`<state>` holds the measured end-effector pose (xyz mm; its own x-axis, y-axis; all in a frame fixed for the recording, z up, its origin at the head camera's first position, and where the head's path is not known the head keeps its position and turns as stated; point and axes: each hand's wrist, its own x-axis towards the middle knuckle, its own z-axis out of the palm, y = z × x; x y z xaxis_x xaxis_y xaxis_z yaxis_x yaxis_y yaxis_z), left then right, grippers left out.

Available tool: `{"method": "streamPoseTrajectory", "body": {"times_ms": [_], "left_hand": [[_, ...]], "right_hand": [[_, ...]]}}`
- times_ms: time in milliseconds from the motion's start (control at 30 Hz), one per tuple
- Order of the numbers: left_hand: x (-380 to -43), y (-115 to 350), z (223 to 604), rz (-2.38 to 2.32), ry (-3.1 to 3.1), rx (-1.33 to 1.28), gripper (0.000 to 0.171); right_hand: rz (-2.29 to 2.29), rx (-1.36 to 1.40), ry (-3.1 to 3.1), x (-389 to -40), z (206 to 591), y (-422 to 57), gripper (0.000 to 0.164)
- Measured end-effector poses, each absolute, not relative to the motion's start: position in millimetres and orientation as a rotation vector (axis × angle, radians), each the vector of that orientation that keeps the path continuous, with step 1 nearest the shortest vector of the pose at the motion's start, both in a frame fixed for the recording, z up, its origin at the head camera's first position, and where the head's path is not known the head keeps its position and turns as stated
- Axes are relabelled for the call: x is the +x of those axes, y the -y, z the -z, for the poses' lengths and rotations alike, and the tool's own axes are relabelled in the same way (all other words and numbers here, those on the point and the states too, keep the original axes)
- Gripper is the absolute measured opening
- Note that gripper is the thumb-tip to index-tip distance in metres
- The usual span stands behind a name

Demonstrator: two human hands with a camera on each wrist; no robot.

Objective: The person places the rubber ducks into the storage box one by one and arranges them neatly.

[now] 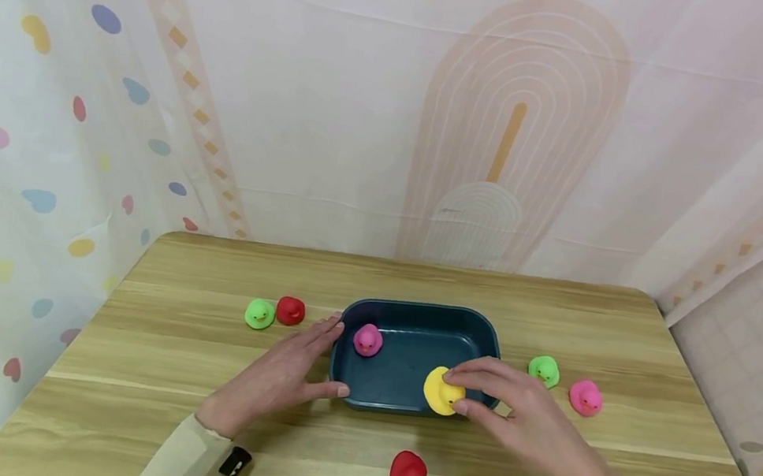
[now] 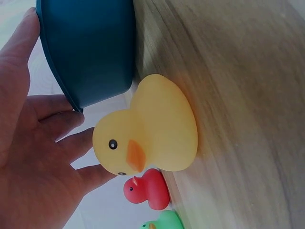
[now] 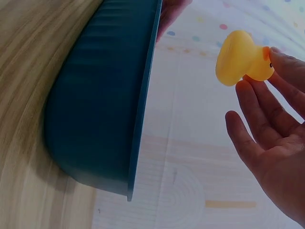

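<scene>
My right hand (image 1: 510, 413) pinches a yellow rubber duck (image 1: 441, 392) by its head, between thumb and fingers. The duck is held above the rim of a dark teal tub (image 1: 403, 409), over its front right part. At the tub's left end, my left hand (image 1: 282, 377) touches the rim with spread, fairly straight fingers and the thumb at the front corner. Inside the tub, on the left, sits a magenta duck (image 1: 367, 340). Another yellow duck (image 2: 162, 124) stands on the table beside the tub, below the left hand; the hand hides it in the head view.
Left of the tub are a green duck (image 1: 260, 314) and a red duck (image 1: 290, 311). Another red duck (image 1: 408, 475) lies in front. To the right sit a second green duck (image 1: 544, 371) and a pink duck (image 1: 586, 397). A patterned curtain (image 1: 338, 122) hangs behind the wooden table (image 1: 207, 264).
</scene>
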<state>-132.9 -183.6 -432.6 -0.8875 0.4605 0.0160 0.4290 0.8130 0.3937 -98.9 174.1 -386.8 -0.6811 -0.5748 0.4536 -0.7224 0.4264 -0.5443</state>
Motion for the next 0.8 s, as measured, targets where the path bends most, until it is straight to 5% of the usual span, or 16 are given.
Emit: {"method": "streamPoseTrajectory", "body": {"times_ms": [800], "left_hand": [[-132.4,182.5,432.0,-0.609,-2.903,0.656,0.095]], "right_hand": [[-1.146,1.099,2.560,-140.8,396.6,-131.6,0.028]]}}
